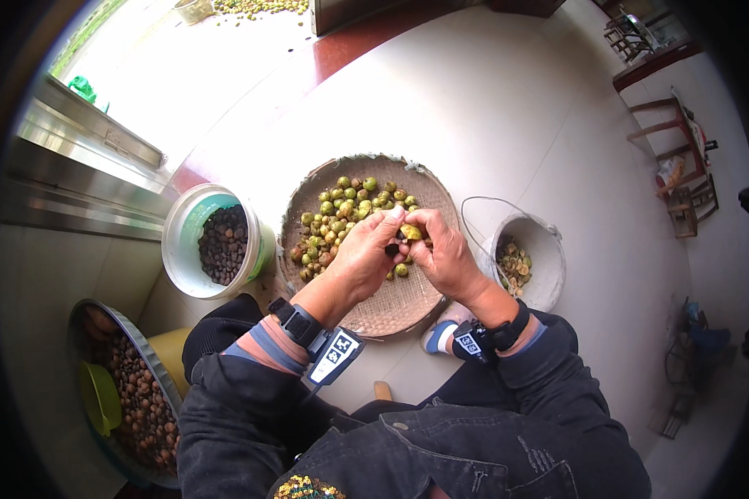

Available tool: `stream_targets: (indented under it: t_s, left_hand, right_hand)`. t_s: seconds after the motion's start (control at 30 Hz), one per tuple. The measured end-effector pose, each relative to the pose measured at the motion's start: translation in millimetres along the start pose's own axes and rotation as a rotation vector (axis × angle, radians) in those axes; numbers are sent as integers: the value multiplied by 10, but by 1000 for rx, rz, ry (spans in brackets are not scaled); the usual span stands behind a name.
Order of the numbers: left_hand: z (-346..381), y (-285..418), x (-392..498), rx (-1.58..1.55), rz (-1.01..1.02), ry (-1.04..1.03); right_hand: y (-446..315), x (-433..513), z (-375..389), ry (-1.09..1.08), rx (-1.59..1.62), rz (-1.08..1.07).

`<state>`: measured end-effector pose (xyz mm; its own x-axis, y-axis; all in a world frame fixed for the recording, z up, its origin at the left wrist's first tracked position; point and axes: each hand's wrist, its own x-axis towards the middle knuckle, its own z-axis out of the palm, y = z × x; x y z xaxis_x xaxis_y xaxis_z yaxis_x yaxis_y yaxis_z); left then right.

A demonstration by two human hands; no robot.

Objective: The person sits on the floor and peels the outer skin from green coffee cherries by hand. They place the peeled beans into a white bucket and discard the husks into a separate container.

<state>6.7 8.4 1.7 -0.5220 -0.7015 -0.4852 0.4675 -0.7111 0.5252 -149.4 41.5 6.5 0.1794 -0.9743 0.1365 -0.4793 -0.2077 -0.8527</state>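
Note:
Both my hands meet above a round woven bamboo tray (374, 315) that holds many round green-brown fruits (328, 208). My right hand (444, 252) grips a yellow-green piece of husk (410, 232) between thumb and fingers. My left hand (369, 249) touches it from the other side, its fingertips closed around a small dark object (392, 249), perhaps a seed or nut; the fingers partly hide it. Left of the tray, a white plastic bucket (173, 262) contains dark round seeds (223, 243). To the right, a grey bucket with a wire handle (550, 268) contains husk pieces (514, 265).
At the lower left, a large basin (153, 358) holds brown nuts (140, 399) and a lime-green scoop (100, 397). A metal door frame (87, 187) stands on the left. Wooden chairs (683, 143) are at the far right. More fruits (262, 6) lie outside the doorway.

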Motion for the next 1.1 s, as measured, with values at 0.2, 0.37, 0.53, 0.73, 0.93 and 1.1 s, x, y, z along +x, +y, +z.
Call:
stream_targets:
  t_s: [0.2, 0.37, 0.53, 0.73, 0.93, 1.1]
  left_hand:
    - [-29, -25, 36, -10, 34, -111]
    - [-27, -22, 29, -54, 33, -133]
    - [-26, 22, 42, -33, 10, -119]
    - [-84, 57, 42, 165, -35, -13]
    - [-176, -8, 31, 325, 41, 42]
    - [-170, -1, 9, 632, 72, 7]
  right_hand:
    - [-57, 5, -19, 28, 272, 115]
    - [-44, 11, -11, 62, 353, 139]
    - [-22, -10, -51, -21, 333, 179]
    - [57, 60, -51, -125, 478, 459]
    - [162, 48, -55, -256, 921, 532]
    - [215, 54, 108, -168, 831, 548]
